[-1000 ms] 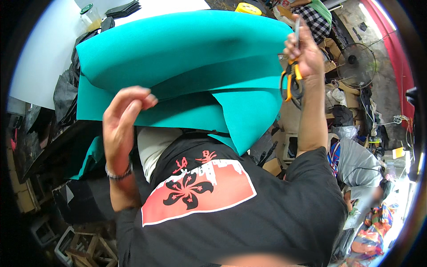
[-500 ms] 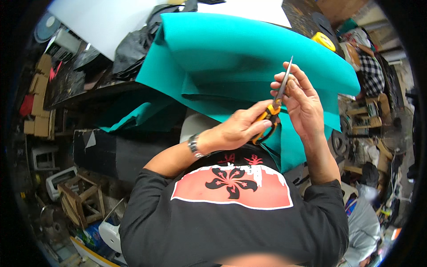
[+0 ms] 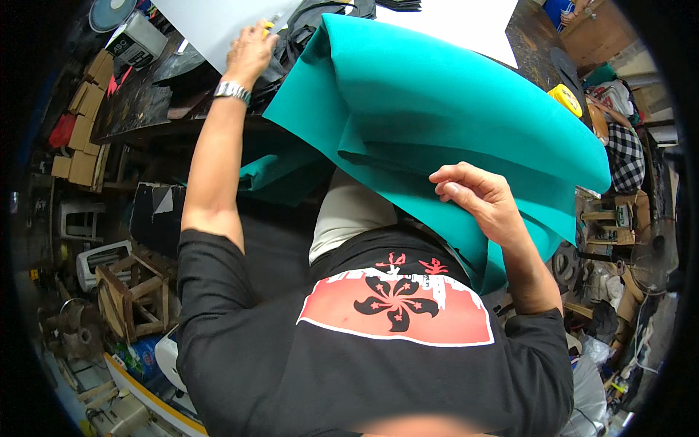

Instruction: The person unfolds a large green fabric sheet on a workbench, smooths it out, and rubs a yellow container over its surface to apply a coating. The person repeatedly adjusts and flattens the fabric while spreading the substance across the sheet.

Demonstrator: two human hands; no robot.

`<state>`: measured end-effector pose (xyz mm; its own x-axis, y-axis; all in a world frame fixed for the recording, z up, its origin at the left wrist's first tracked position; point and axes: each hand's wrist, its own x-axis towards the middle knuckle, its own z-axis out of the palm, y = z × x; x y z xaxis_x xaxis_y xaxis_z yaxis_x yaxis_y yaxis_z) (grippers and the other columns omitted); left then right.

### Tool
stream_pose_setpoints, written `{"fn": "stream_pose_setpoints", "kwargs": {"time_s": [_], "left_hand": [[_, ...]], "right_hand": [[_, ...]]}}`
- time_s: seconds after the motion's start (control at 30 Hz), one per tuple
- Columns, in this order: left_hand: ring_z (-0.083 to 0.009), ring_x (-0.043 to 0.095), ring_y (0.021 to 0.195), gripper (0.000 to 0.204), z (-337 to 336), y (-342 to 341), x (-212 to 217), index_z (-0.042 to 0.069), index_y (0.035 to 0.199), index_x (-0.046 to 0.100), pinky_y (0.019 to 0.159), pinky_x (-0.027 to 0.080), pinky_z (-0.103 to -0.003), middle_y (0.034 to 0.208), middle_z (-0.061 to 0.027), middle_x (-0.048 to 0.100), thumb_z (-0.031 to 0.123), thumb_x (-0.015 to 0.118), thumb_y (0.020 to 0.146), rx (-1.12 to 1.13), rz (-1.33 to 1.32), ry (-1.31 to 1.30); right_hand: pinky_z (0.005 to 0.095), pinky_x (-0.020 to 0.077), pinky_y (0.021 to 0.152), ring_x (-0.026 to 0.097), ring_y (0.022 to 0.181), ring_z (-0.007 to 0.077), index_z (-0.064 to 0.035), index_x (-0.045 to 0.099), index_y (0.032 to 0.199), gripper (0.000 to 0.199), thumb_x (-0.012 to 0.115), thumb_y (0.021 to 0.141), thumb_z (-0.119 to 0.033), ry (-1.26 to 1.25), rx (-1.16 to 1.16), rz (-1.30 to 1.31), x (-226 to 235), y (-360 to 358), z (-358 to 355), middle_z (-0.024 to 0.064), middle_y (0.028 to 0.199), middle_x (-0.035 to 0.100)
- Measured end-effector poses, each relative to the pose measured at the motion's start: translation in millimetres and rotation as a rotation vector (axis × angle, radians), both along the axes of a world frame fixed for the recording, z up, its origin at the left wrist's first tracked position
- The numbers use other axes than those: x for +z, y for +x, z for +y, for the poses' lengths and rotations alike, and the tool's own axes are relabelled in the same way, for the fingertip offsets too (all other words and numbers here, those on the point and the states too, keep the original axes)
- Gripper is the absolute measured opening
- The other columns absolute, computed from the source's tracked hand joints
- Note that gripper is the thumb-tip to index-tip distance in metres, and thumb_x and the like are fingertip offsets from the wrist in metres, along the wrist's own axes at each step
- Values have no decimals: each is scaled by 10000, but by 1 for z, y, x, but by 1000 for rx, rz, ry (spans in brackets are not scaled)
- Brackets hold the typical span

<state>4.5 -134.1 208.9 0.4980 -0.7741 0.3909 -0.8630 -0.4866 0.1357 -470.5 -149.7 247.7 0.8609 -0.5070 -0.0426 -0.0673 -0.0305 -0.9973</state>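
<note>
My left hand [image 3: 250,54] reaches out to the far left, over the white sheet on the table. Its fingers are closed on the scissors [image 3: 269,28]; only a bit of yellow handle and a blurred blade show past them. My right hand [image 3: 484,197] is held over the near edge of the large green sheet [image 3: 437,87]. Its fingers are loosely curled, with a gap between thumb and forefinger, and nothing shows in them. The green sheet drapes in folds from the table toward my lap.
Crumpled black material [image 3: 298,33] lies beside the green sheet. A yellow tape measure [image 3: 566,100] rests at the right of the table, and a metal can [image 3: 137,40] stands at its left. A wooden stool [image 3: 135,291] is on the floor, lower left.
My left hand has carried the scissors from in front of me to the far left. My right hand has come away from the blades and dropped lower.
</note>
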Motion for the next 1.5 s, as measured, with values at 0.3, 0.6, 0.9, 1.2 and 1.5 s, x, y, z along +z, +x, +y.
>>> {"fn": "stream_pose_setpoints", "kwargs": {"time_s": [0.3, 0.6, 0.9, 1.2, 1.5], "left_hand": [[-435, 628, 1024, 515, -38, 3, 35, 155, 1285, 592, 803, 519, -495, 1112, -185, 665, 520, 530, 927, -187, 488, -549], [-408, 633, 1007, 476, -51, -36, 24, 136, 1258, 600, 804, 520, -473, 1104, -174, 667, 470, 546, 922, -204, 812, -753], [-381, 638, 989, 438, -55, -46, 7, 118, 1231, 608, 805, 521, -450, 1095, -164, 668, 421, 562, 918, -184, 872, -789], [-355, 643, 972, 400, -57, -52, 2, 99, 1203, 616, 807, 522, -428, 1087, -154, 669, 371, 578, 913, -172, 895, -816], [-328, 648, 954, 361, -59, -61, 1, 80, 1176, 624, 808, 524, -405, 1079, -143, 671, 321, 594, 909, -194, 916, -838]], "right_hand": [[317, 501, 644, 620, 781, 229, -22, 633, 954, 142, 719, 848, -62, -558, 340, 69, 18, 35, 12, 100, 875, 608], [340, 545, 793, 616, 975, 265, -104, 553, 1360, 602, 672, 809, 107, -734, 310, -453, 17, 111, 64, 153, 1195, 523], [347, 541, 713, 608, 894, 275, -128, 526, 1395, 682, 704, 772, 87, -826, 293, -408, 0, 112, 60, 142, 1052, 576], [400, 516, 749, 578, 808, 306, -194, 291, 1534, 860, 658, 803, 71, -845, 329, -96, -14, 114, 49, 138, 947, 562], [293, 505, 704, 507, 700, 176, -293, 277, 1553, 880, 609, 852, 125, -501, 546, -152, -16, 124, 53, 109, 1109, 626]]}}
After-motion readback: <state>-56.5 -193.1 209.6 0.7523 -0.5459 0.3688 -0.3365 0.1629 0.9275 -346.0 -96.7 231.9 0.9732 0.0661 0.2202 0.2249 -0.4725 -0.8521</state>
